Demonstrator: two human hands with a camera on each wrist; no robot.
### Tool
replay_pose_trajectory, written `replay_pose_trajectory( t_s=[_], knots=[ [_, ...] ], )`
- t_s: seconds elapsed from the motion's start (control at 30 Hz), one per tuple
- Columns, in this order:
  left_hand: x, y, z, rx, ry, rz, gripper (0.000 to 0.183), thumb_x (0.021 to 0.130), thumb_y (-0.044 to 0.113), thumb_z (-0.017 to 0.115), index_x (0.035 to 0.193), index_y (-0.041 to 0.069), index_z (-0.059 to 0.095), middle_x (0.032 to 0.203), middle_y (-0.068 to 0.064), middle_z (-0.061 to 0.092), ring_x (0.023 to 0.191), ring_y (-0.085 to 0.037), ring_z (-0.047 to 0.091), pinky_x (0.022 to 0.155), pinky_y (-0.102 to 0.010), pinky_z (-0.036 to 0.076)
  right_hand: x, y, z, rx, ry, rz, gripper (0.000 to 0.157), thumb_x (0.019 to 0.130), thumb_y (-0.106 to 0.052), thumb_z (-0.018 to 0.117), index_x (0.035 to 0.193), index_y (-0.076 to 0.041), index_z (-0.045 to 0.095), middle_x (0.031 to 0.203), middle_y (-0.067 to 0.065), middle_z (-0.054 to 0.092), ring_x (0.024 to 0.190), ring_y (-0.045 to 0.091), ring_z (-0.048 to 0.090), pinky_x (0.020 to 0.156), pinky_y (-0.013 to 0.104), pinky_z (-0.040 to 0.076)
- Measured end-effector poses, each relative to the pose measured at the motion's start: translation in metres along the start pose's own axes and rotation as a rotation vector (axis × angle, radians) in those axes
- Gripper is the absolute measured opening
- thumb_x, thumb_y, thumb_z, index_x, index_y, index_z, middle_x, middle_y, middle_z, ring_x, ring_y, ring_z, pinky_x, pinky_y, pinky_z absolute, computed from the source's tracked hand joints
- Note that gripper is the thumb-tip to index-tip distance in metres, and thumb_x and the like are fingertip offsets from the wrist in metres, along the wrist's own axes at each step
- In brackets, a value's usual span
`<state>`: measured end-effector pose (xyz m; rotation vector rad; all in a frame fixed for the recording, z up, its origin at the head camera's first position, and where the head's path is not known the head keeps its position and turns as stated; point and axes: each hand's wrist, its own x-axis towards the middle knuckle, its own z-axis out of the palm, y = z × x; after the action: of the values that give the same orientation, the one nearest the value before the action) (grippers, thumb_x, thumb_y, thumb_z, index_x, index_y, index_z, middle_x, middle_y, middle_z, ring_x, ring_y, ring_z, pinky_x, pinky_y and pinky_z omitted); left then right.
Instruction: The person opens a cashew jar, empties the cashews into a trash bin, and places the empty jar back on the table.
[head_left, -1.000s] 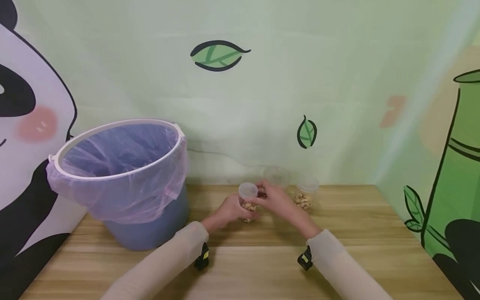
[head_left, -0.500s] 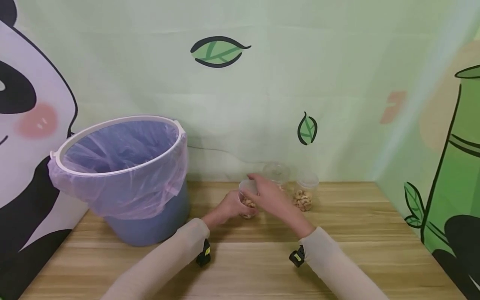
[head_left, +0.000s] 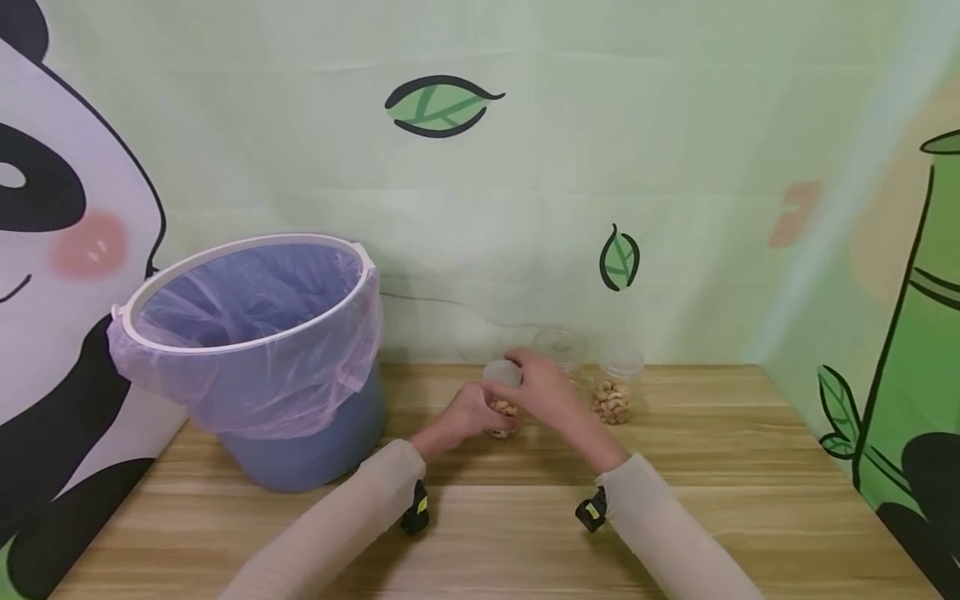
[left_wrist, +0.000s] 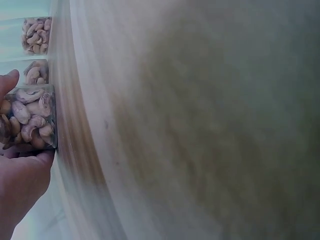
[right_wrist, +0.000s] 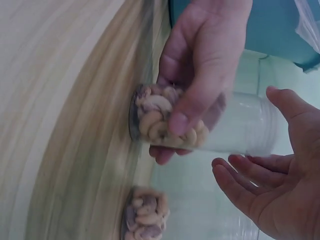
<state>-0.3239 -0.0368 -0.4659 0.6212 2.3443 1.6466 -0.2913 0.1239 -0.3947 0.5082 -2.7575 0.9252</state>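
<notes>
A clear jar (head_left: 503, 408) with cashews in its lower part stands upright on the wooden table, topped by a pale translucent lid (head_left: 501, 372). My left hand (head_left: 467, 410) grips the jar's side; in the right wrist view its thumb lies across the cashews (right_wrist: 155, 117). From the right, my right hand (head_left: 543, 387) spans the lid, thumb on one edge and curved fingers at the other. The palm stays off the jar in the right wrist view. Just right stands a second cashew jar (head_left: 612, 400). Another clear container (head_left: 558, 343) is partly hidden behind my right hand.
A large blue bucket (head_left: 307, 454) with a pink plastic liner (head_left: 255, 392) and white rim stands on the left of the table (head_left: 510, 533). A green printed backdrop (head_left: 525, 208) rises behind, with a thin cable (head_left: 427, 297) along it.
My right hand has turned and shifted left over the lid, uncovering more of the containers behind it. My left hand has kept its grip on the jar, which stays in place.
</notes>
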Motion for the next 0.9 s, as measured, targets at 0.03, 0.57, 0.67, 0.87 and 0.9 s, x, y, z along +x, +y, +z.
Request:
replay_pose_trajectory(
  t_s=[0.03, 0.57, 0.67, 0.87, 0.9],
  knots=[
    [0.000, 0.000, 0.000, 0.021, 0.009, -0.005, 0.042, 0.079, 0.011, 0.087, 0.117, 0.009, 0.070, 0.112, 0.000, 0.069, 0.097, -0.012, 0.059, 0.080, -0.027, 0.051, -0.001, 0.001, -0.002, 0.012, -0.004, 0.006, 0.063, 0.090, -0.042, 0.075, 0.133, 0.002, 0.061, 0.120, 0.019, 0.069, 0.103, 0.032, 0.068, 0.085, 0.044, 0.056],
    [0.000, 0.001, -0.001, 0.077, 0.030, -0.026, 0.050, 0.078, 0.015, 0.088, 0.124, 0.009, 0.066, 0.117, -0.002, 0.070, 0.106, -0.016, 0.062, 0.096, -0.037, 0.049, -0.009, -0.005, -0.020, 0.025, -0.108, 0.015, 0.061, 0.096, -0.037, 0.068, 0.141, 0.003, 0.053, 0.130, 0.022, 0.065, 0.113, 0.036, 0.066, 0.090, 0.046, 0.056],
    [0.000, 0.002, -0.001, 0.070, 0.022, -0.018, 0.050, 0.079, 0.013, 0.088, 0.124, 0.008, 0.066, 0.117, -0.003, 0.070, 0.106, -0.015, 0.062, 0.095, -0.035, 0.050, -0.004, -0.009, -0.013, 0.034, -0.065, -0.005, 0.061, 0.096, -0.035, 0.068, 0.141, 0.003, 0.053, 0.133, 0.022, 0.064, 0.118, 0.036, 0.064, 0.095, 0.048, 0.053],
    [-0.002, 0.003, -0.002, -0.075, -0.027, -0.001, 0.053, 0.080, 0.002, 0.085, 0.128, 0.007, 0.063, 0.129, -0.002, 0.064, 0.114, -0.015, 0.056, 0.094, -0.032, 0.050, 0.007, -0.018, 0.004, 0.040, -0.013, -0.026, 0.065, 0.090, -0.035, 0.077, 0.138, 0.003, 0.056, 0.134, 0.019, 0.064, 0.123, 0.035, 0.061, 0.100, 0.046, 0.051],
    [-0.001, 0.004, -0.002, -0.094, -0.030, 0.001, 0.052, 0.080, 0.001, 0.084, 0.127, 0.007, 0.064, 0.129, -0.002, 0.064, 0.113, -0.014, 0.056, 0.092, -0.031, 0.050, 0.008, -0.018, 0.004, 0.028, -0.011, -0.030, 0.064, 0.089, -0.034, 0.078, 0.138, 0.003, 0.057, 0.134, 0.019, 0.064, 0.122, 0.035, 0.062, 0.099, 0.046, 0.051]
  ],
)
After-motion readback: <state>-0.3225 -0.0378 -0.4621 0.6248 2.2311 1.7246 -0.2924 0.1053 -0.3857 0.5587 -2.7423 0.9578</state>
